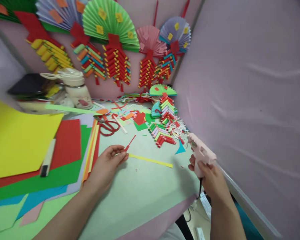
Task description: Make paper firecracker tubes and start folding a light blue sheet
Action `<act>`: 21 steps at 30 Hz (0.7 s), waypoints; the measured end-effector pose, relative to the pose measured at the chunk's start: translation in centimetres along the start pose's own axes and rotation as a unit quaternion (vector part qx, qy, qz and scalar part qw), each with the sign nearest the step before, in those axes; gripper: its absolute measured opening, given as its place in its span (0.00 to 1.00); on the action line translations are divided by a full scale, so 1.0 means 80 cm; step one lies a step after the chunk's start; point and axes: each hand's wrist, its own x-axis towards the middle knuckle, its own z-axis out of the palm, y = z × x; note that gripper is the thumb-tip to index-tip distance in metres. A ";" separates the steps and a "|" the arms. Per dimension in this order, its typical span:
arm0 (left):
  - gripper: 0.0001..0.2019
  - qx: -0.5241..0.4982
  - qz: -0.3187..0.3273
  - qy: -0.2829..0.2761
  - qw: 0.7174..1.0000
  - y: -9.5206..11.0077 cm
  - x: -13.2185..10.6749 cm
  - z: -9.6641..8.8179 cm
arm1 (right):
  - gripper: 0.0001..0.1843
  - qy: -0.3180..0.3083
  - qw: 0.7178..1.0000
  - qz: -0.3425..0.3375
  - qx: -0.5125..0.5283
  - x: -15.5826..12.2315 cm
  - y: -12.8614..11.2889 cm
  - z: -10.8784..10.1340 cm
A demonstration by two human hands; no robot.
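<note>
My left hand (107,165) pinches a thin red paper strip (129,143) between thumb and fingers, just above the pale green table (139,193). A long yellow paper strip (151,160) lies flat to the right of that hand. My right hand (210,176) is wrapped round the handle of a pink glue gun (200,151), nozzle pointing left and up, at the table's right edge. Its black cord hangs down below the hand. A pile of small rolled paper tubes (163,133) in red, green and yellow lies behind the gun.
Red-handled scissors (107,126) lie among paper scraps. Stacked coloured sheets (27,146) with a marker (47,162) on them cover the left. A white bottle (76,88) stands at the back. Paper fans with firecracker strings (116,43) hang on the pink wall. A purple partition (252,100) closes the right.
</note>
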 end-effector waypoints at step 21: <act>0.06 0.170 0.187 -0.007 0.968 -0.016 -0.013 -0.003 | 0.27 -0.185 0.981 -0.006 -0.053 -0.048 0.031 0.132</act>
